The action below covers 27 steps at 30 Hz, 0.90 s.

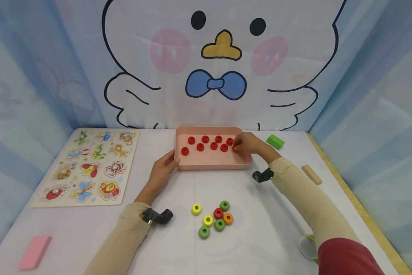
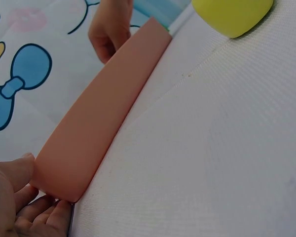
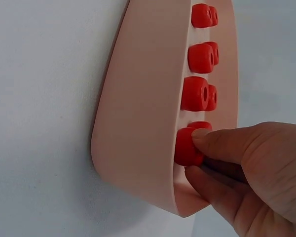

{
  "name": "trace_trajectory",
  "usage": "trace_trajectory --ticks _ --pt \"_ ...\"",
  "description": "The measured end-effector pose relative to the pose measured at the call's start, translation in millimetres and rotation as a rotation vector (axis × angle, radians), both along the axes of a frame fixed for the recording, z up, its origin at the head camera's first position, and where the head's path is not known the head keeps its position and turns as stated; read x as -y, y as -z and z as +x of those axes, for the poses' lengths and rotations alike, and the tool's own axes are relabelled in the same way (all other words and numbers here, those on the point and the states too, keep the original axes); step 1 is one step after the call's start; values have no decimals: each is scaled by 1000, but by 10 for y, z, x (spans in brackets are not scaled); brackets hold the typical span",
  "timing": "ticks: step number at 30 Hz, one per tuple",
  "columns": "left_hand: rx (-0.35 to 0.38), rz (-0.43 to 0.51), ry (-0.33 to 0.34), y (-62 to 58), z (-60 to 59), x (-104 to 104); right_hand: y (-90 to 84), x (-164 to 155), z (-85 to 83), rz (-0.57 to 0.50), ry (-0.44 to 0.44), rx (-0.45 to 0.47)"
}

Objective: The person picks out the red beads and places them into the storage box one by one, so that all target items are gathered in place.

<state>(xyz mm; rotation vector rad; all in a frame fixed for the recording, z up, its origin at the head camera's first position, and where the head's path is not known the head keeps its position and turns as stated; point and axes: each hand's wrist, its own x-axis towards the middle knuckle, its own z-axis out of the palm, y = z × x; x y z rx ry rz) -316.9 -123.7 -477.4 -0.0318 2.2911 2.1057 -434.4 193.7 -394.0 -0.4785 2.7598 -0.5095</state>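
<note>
A pink tray lies at the back of the table with several red beads standing in two rough rows inside it. At the tray's left end my left hand grips the front corner, thumb on one side and fingers against the other. Over the tray's right end, my right hand pinches a red bead between thumb and fingers, low inside the wall. That bead sits at the end of the front row, and another red bead is partly hidden behind it.
Several loose beads in yellow, green, orange and red lie in front of the tray. An insect puzzle board is at left, above a pink block. A green block and wooden block lie at right.
</note>
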Motion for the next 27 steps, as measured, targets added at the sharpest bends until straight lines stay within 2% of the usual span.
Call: trace_trajectory --ticks 19,27 --pt "8 8 2 6 1 -6 35 37 10 75 -15 0" --pt "-6 5 6 12 0 -1 -29 63 117 39 44 24"
